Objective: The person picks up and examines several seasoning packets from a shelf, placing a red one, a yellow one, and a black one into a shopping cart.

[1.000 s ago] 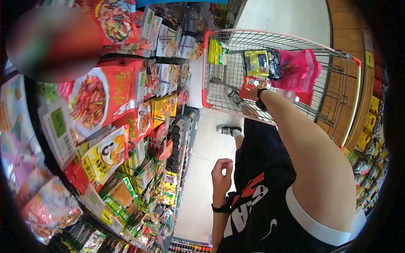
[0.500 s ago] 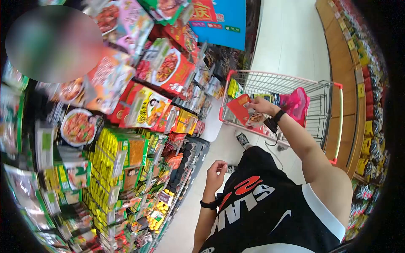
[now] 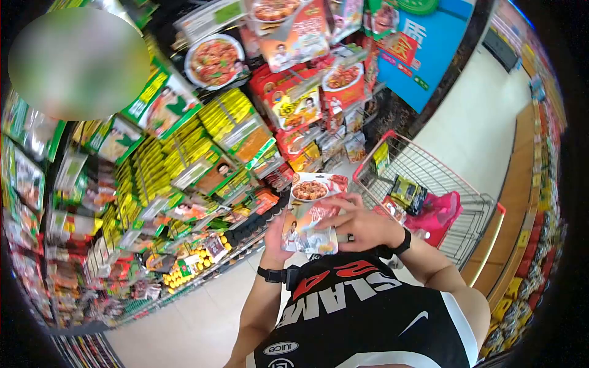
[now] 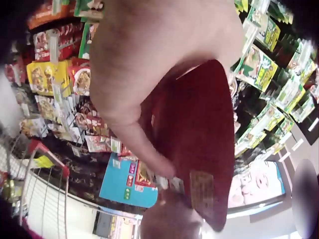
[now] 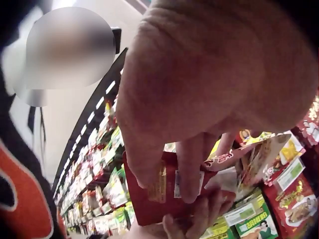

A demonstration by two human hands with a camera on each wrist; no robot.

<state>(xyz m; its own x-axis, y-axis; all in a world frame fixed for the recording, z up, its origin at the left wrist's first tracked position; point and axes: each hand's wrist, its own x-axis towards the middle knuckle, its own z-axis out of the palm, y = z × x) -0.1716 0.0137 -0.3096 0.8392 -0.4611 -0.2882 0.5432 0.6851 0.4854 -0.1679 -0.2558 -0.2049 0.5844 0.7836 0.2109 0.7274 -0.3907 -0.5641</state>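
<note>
A flat seasoning packet [image 3: 310, 211], with a bowl of food pictured on its pale front, is held up before the chest between both hands. My left hand [image 3: 276, 239] grips its left edge. From the other side, my right hand [image 3: 365, 226] holds it, with fingers spread over the printed front. In the right wrist view, the dark red back [image 5: 149, 209] of the packet shows a tan label, and right-hand fingertips [image 5: 188, 191] press on it. The left wrist view shows my left hand [image 4: 164, 64] curled at that red face, with the other hand close below.
A wire shopping cart [image 3: 466, 202] stands at the right, holding a pink bag [image 3: 438, 211], a yellow-and-black pack [image 3: 408, 193] and a red packet [image 3: 392, 210]. Shelves of hanging packets [image 3: 236, 126] rise at the left and ahead. A wooden-sided display [image 3: 512, 202] runs along the right.
My right hand has brought the packet from over the cart to the chest, and its pale front now shows. My left hand has risen to take hold too. The view has turned toward the shelves.
</note>
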